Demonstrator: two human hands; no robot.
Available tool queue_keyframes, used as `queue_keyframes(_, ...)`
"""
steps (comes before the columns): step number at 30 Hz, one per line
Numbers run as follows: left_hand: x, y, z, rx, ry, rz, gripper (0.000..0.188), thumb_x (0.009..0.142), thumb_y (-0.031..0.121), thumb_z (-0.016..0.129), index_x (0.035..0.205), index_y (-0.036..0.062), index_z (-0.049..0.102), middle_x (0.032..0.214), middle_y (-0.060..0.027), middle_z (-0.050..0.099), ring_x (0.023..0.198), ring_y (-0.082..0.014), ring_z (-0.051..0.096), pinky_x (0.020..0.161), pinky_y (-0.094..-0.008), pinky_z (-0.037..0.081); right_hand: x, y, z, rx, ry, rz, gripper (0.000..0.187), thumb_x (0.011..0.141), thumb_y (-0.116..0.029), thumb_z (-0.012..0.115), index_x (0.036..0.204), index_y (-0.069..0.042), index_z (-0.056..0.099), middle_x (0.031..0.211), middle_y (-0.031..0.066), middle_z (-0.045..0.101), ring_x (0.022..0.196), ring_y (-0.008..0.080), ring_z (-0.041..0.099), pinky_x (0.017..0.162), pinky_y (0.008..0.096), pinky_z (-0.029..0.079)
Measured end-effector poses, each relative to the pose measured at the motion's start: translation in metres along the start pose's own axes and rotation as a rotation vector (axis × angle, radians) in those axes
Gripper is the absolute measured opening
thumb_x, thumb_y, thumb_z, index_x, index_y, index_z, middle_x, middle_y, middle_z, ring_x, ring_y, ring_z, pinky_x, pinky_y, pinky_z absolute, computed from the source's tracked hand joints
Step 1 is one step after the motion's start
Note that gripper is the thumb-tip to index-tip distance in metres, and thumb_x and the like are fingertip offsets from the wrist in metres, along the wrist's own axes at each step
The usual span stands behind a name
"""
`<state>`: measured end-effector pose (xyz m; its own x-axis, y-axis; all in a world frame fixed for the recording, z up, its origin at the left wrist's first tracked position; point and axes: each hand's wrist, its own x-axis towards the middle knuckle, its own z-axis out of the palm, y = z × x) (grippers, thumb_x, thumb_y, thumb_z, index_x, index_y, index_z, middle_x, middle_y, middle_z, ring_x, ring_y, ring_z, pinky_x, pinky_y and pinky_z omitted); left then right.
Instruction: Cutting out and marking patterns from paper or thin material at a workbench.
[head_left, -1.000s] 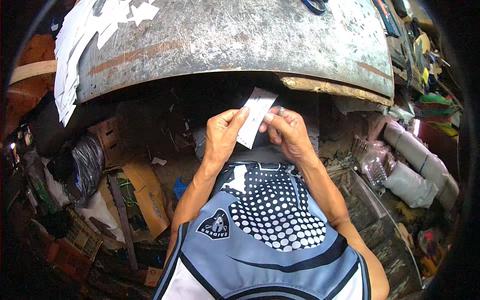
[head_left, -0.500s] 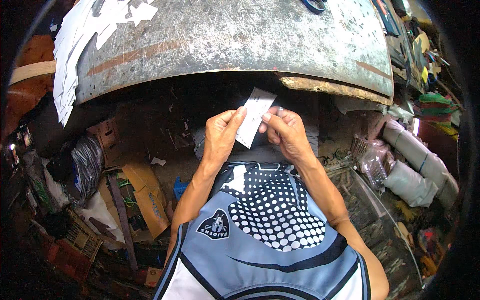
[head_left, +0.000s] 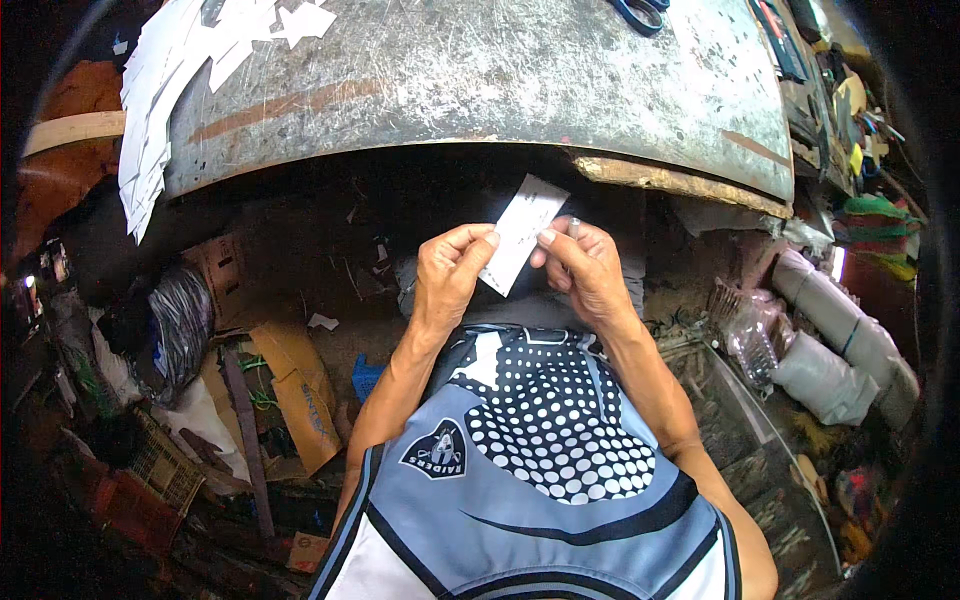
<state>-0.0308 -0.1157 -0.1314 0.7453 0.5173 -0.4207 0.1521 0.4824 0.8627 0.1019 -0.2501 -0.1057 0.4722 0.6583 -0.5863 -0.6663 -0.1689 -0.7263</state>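
Above my lap, just short of the table's near edge, a narrow white slip of paper (head_left: 520, 232) with faint dark print is held at a tilt. My left hand (head_left: 450, 275) pinches its left edge between thumb and fingers. On the other side, my right hand (head_left: 585, 268) grips the right edge with thumb and curled fingers; a ring shows on one finger. The slip's top end stands free above both hands. The undersides of the fingers are hidden.
Ahead spans a worn metal-topped table (head_left: 450, 100) with a splintered wooden edge. White paper scraps (head_left: 165, 90) pile at its left; dark-handled scissors (head_left: 640, 14) lie at the far side. Cardboard (head_left: 295, 395) stands at left, wrapped rolls (head_left: 825, 375) at right.
Both hands and the slip appear slightly farther right, as does the table, so the view has shifted a little. More of the scissors shows. The hold on the slip stays the same.
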Motion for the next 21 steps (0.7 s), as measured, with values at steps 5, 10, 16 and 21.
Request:
queue_keyframes(5,-0.001,0.003,0.002,-0.012,0.002,0.008,0.022,0.094,0.016,0.067,0.102,-0.0037,0.071,0.080,0.0012,0.067,0.070,-0.0022,0.057,0.062,-0.0189,0.043,-0.001,0.000,0.001,-0.004,0.001,-0.016,0.018,0.094,-0.021,0.066,0.093,-0.003,0.065,0.074,0.0021,0.066,0.048,0.0021,0.042,0.043,0.0185,0.030)
queue_keyframes(10,-0.002,0.002,0.003,-0.015,0.004,0.021,0.022,0.094,0.016,0.067,0.103,-0.0040,0.071,0.080,0.0009,0.068,0.069,-0.0024,0.057,0.062,-0.0189,0.044,-0.002,-0.001,0.001,-0.001,-0.001,-0.008,0.017,0.094,-0.020,0.066,0.093,-0.003,0.065,0.074,0.0024,0.066,0.048,0.0022,0.042,0.043,0.0182,0.030)
queue_keyframes(16,-0.003,0.005,0.003,0.013,-0.004,0.023,0.022,0.095,0.016,0.066,0.102,-0.0041,0.071,0.082,-0.0005,0.069,0.070,-0.0030,0.059,0.062,-0.0191,0.046,-0.005,-0.005,-0.003,-0.206,0.088,0.103,0.018,0.092,-0.021,0.070,0.084,-0.005,0.065,0.070,-0.0006,0.063,0.048,0.0041,0.044,0.044,0.0204,0.032)
queue_keyframes(21,-0.005,0.007,0.007,0.115,-0.020,0.042,0.020,0.096,0.014,0.064,0.103,-0.0029,0.071,0.084,-0.0011,0.070,0.072,-0.0040,0.061,0.065,-0.0199,0.048,-0.018,-0.015,0.010,-0.803,0.252,-0.592,0.015,0.082,-0.010,0.077,0.090,-0.001,0.068,0.080,0.0057,0.065,0.061,0.0111,0.056,0.051,0.0247,0.043)
